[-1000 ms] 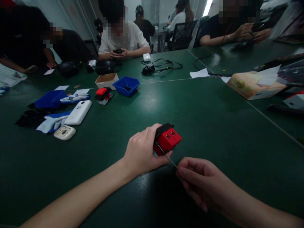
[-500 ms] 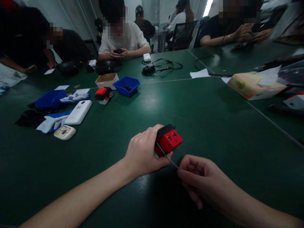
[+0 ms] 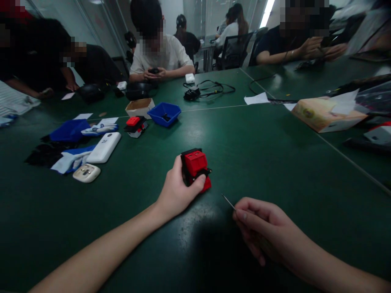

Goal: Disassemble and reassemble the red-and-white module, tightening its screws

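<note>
Desk: we see a big green desk [image 3: 259, 162] filling most of the frame.
White-shirt person: we find this person [image 3: 175, 53] at the top, left of the middle, holding a small dark thing in both hands.
Picture box: we spot a yellowish box [image 3: 320, 120] at the right side, with white paper on top.
Left hand: we see the left hand [image 3: 177, 189] in the middle of the frame, its fingers clamped on the red and black block, thumb on the near side.
Right hand: we see the right hand [image 3: 265, 224] at the lower right, its fingers pinched together on a thin stick.
Blue trays: we count two, one blue tray [image 3: 69, 131] at the left and another blue tray [image 3: 160, 119] above the middle, with small dark bits in it.
Gloves: we see blue and white gloves [image 3: 69, 160] at the left, just beside a white slab [image 3: 105, 148].
Block: we find the red and black block [image 3: 197, 163] near the middle of the frame, with two small slots in its red part.
White case: we see a rounded white case [image 3: 87, 173] at the left, just below the slab.
Stick: we see the thin metal stick [image 3: 228, 201] right of the middle, its tip apart from the block.
</note>
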The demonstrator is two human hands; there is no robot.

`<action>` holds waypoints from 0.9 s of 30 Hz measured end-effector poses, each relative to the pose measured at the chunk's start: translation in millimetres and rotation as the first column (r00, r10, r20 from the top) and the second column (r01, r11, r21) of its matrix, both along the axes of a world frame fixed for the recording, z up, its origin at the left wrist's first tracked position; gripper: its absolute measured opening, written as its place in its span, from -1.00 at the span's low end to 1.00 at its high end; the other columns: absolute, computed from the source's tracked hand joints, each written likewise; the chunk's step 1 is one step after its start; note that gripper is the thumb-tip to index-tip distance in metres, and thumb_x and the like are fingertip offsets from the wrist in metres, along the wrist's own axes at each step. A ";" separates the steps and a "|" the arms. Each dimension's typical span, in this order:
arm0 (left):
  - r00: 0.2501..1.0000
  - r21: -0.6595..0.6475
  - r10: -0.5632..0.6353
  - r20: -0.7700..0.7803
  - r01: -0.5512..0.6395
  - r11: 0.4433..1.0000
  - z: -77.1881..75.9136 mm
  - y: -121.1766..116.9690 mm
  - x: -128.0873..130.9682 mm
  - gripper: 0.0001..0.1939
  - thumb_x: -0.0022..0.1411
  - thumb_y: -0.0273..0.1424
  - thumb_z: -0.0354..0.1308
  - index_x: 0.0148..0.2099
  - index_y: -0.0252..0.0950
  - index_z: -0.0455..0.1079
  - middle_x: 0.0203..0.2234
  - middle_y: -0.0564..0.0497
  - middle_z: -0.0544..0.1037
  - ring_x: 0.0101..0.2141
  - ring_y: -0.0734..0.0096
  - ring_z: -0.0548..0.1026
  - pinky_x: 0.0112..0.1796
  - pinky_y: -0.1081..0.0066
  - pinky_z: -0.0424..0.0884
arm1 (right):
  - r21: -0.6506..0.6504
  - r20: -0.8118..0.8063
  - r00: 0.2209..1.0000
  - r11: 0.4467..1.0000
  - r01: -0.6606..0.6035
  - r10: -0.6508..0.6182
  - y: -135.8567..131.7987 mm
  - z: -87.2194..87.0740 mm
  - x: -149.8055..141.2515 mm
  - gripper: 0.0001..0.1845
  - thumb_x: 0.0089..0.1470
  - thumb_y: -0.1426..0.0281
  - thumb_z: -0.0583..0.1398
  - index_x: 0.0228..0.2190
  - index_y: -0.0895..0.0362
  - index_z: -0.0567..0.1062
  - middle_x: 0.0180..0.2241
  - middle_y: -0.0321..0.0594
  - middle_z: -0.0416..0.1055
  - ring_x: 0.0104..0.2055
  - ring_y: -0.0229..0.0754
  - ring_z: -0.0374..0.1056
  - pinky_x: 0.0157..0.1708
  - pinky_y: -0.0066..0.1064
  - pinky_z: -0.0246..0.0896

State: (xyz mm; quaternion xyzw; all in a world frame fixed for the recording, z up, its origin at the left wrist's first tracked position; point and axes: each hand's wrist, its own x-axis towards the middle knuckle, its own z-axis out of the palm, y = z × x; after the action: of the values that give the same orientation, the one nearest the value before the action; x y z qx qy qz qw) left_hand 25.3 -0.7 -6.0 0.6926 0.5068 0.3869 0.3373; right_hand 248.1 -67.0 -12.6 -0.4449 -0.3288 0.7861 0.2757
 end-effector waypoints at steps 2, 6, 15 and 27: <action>0.999 0.036 0.037 -0.003 -0.037 0.999 -0.3 10.7 -10.9 -0.54 0.30 -0.22 0.21 0.16 -0.26 0.24 -0.08 -0.10 0.61 -0.10 0.17 0.63 -0.05 0.23 0.54 | 0.019 0.021 1.000 1.000 0.017 -0.017 4.3 1.7 2.7 -0.31 -0.20 -0.19 0.44 -0.42 0.13 0.38 -0.64 -0.47 0.27 -0.70 -0.42 0.21 -0.77 -0.63 0.10; 0.942 0.250 0.190 -0.277 -0.120 0.961 5.9 37.3 -45.7 -0.33 0.21 -0.17 0.26 0.27 -0.32 0.17 0.05 -0.22 0.52 0.03 0.00 0.54 0.08 0.04 0.46 | 0.081 0.034 0.998 0.996 0.043 -0.046 12.3 2.2 8.8 -0.36 -0.13 -0.15 0.43 -0.41 0.14 0.41 -0.62 -0.45 0.30 -0.68 -0.41 0.23 -0.74 -0.61 0.12; 0.272 0.414 0.444 -0.854 -0.164 0.895 33.9 63.1 -105.9 -0.34 0.25 -0.26 0.20 0.35 -0.27 0.20 0.17 -0.35 0.31 0.04 -0.25 0.46 -0.07 -0.04 0.51 | 0.147 0.031 0.999 0.989 0.015 -0.019 17.7 -5.3 15.0 -0.40 -0.05 -0.14 0.39 -0.40 0.12 0.39 -0.62 -0.46 0.27 -0.68 -0.38 0.21 -0.74 -0.58 0.08; 0.165 0.303 0.324 -0.931 -0.141 0.943 43.4 56.3 -97.3 -0.39 0.42 -0.16 -0.01 0.40 -0.29 0.13 0.22 -0.36 0.33 -0.04 -0.25 0.52 -0.18 0.01 0.52 | 0.207 0.029 1.000 0.978 -0.005 -0.001 17.9 -4.0 14.2 -0.41 -0.04 -0.15 0.37 -0.40 0.12 0.40 -0.64 -0.45 0.27 -0.68 -0.37 0.21 -0.73 -0.57 0.11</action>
State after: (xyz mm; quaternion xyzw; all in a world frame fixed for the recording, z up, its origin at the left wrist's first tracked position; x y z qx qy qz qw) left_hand -72.0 55.6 37.3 0.7161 0.6746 -0.0522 -0.1714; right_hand 262.3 -49.1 -16.6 -0.4247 -0.4133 0.7413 0.3151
